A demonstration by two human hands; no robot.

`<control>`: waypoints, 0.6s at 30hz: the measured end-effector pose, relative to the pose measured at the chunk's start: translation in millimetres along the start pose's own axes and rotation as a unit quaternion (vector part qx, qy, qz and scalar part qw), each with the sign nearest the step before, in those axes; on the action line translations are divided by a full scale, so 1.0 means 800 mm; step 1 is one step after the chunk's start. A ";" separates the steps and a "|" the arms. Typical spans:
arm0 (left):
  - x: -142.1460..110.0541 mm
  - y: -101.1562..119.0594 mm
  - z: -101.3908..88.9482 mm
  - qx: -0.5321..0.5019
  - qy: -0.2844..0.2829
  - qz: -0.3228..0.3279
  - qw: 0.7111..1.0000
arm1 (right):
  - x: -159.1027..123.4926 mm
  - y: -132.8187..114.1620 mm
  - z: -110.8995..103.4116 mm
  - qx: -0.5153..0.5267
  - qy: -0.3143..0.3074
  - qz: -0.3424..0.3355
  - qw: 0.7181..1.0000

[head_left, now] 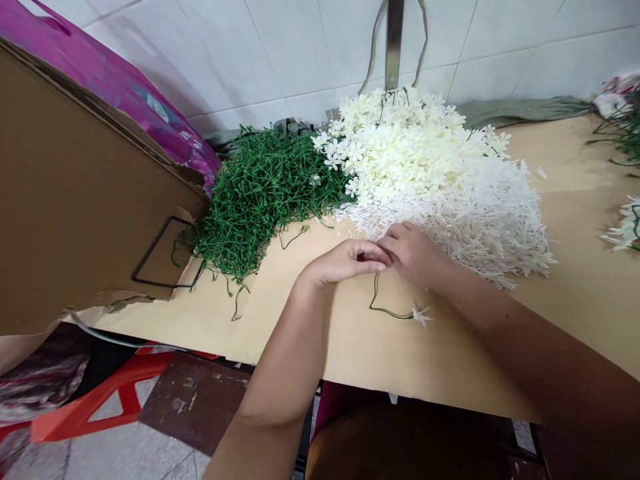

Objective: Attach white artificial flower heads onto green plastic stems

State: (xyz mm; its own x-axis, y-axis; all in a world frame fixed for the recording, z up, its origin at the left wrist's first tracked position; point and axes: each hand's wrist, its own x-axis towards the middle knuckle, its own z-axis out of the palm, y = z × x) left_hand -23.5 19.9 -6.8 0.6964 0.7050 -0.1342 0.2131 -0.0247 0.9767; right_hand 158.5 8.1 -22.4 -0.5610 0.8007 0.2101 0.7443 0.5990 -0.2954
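Note:
My left hand [345, 261] and my right hand [413, 253] meet fingertip to fingertip over the tan table [310, 333], both pinched closed. A thin green plastic stem [383, 308] hangs down from the pinch and curls right, ending in a small white flower [421, 315] lying on the table. Just beyond my hands lies a heap of white stamen pieces [480, 220], with a heap of cream flower heads [405, 143] behind it. A pile of green stems [260, 193] lies to the left of my hands.
A large cardboard box [75, 200] leans at the left with a magenta bag [120, 87] behind it. More flowers [625, 227] lie at the right edge. A white tiled wall [280, 53] backs the table. A red stool [100, 400] stands on the floor below.

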 end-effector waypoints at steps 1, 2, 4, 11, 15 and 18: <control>0.002 -0.003 -0.003 0.000 0.051 0.003 0.999 | -0.001 0.000 -0.001 -0.014 -0.001 0.000 1.000; 0.003 -0.006 -0.007 0.003 0.118 0.009 0.993 | -0.001 0.001 -0.003 -0.021 0.000 0.001 1.000; 0.005 -0.013 -0.020 0.017 0.296 0.041 0.954 | -0.001 0.002 -0.007 -0.023 0.009 0.002 1.000; -0.013 -0.049 -0.090 0.144 0.608 -0.010 0.781 | 0.001 0.008 -0.015 0.046 0.142 0.010 0.989; -0.011 -0.058 -0.089 0.187 0.591 -0.022 0.784 | -0.001 0.007 -0.027 0.100 0.200 0.097 0.970; -0.002 -0.054 -0.076 0.278 0.549 -0.040 0.787 | -0.001 0.004 -0.037 0.136 0.213 0.165 0.954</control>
State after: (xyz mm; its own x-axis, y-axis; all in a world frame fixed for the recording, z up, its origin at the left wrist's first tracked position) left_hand -75.6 63.0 -38.5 -0.2821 0.9000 0.3322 0.7051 -0.0403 0.7079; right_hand 172.0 9.7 3.8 -0.0727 0.9110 0.4060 0.7006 0.3363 -0.6293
